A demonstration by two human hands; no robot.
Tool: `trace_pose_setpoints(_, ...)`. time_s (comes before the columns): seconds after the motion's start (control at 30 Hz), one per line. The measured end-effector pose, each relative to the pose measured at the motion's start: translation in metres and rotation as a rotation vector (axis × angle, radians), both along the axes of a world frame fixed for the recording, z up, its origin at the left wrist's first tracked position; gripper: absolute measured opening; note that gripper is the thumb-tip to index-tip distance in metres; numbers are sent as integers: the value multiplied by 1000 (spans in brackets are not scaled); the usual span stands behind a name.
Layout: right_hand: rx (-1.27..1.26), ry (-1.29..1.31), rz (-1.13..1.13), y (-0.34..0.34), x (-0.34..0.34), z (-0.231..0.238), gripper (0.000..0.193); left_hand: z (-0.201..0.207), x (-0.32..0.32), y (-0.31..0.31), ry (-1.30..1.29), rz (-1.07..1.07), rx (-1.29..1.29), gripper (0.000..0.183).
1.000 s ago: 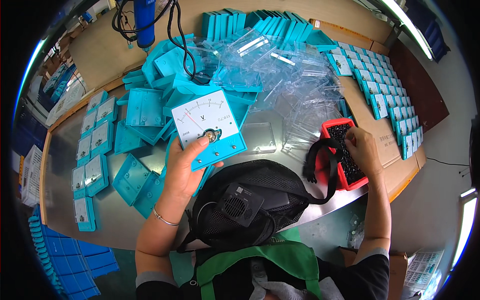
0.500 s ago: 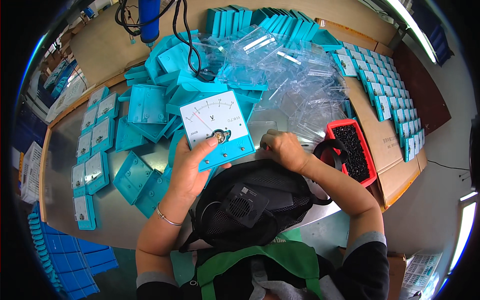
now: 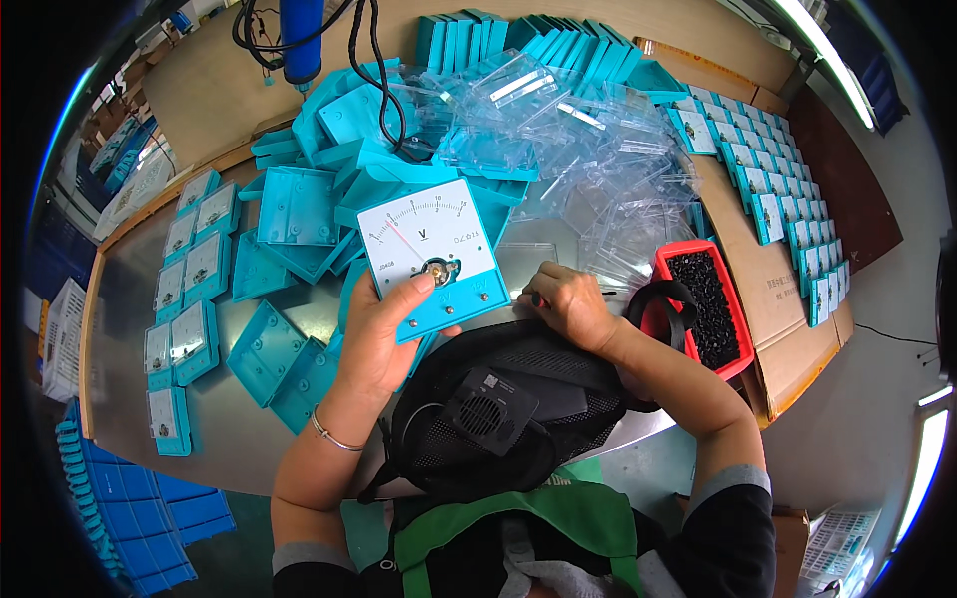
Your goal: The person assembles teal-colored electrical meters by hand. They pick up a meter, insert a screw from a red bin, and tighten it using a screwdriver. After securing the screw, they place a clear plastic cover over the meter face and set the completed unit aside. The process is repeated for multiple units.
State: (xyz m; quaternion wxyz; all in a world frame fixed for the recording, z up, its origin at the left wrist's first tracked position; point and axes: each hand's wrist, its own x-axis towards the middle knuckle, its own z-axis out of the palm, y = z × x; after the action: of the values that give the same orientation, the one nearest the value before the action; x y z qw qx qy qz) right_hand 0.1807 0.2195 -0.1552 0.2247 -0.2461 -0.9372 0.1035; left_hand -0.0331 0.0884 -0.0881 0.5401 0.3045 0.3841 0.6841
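A panel voltmeter with a white dial, a red needle and a turquoise base is tilted up in my left hand. My left thumb presses its lower front near the round cut-out with metal parts. No clear cover shows over the dial. To the right of the meter, my right hand is closed low over the metal table, its fingers curled. Something small and dark shows at its fingertips, too hidden to name. Behind that hand lies a flat clear plastic cover.
Turquoise cases and clear covers are heaped at the back. A red bin of small black parts stands right. Finished-looking meters line the left side and the cardboard. A black mesh bag lies in front; a blue power screwdriver hangs above.
My right hand has shifted very slightly, its fingers still curled. The left hand and the voltmeter stay almost where they were.
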Motion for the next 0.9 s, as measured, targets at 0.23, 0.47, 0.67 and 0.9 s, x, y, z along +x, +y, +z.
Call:
trace_pose_setpoints(0.23,84,9,72,-2,7,3,12,-2,0,0,-36,-5,2,33)
trace_pose_setpoints(0.47,-516,-576,-19,58,-34,32,25,3,2,-2,-5,1,-5,36)
trace_pose_setpoints(0.67,-380,-552,34,58,-36,38,32,7,0,-5,-44,-11,28,33)
trace_pose_setpoints(0.9,-861,814,-116,-1,-37,62,9,2,1,-5,-18,-30,17,37)
